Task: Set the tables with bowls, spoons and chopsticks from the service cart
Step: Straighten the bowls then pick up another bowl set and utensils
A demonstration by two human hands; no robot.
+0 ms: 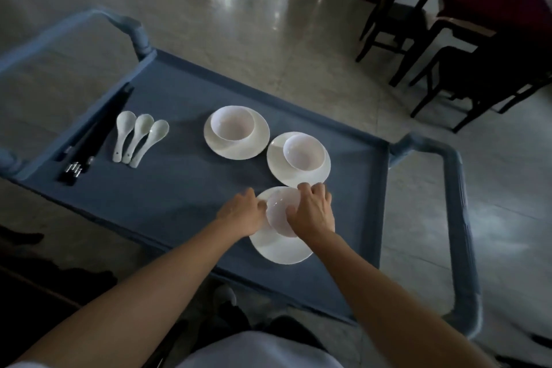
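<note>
Presently in hand: nearest bowl (279, 215), white, seated on its plate (280, 252) close to the near right corner of the service cart (179, 188).

- Right hand (313, 213): fingers curled over the bowl's right and far rim, holding it.
- Left hand (242, 213): set against the bowl's left side, thumb by the rim. Whether its fingers grip bowl or plate cannot be told.
- Step, as judged: lifting one setting off the cart.
- Handling: the glazed ware is likely slick. Support the plate from beneath with one hand and steady the bowl with the other. Raise it level and clear the cart's raised lip before turning.
- Also on the cart: a middle bowl (304, 152) and a far bowl (233, 124), each on its own plate, toward the right edge. Three white spoons (139, 137) lie side by side toward the left edge, and dark chopsticks (89, 140) lie along that edge.
- Cart top: blue, rimmed, with handles (461, 218) at both ends.
- Room: dim, with a glossy pale floor (239, 9). A red-clothed bench (493, 0) with dark chairs (388, 21) stands beyond the far right corner.
</note>
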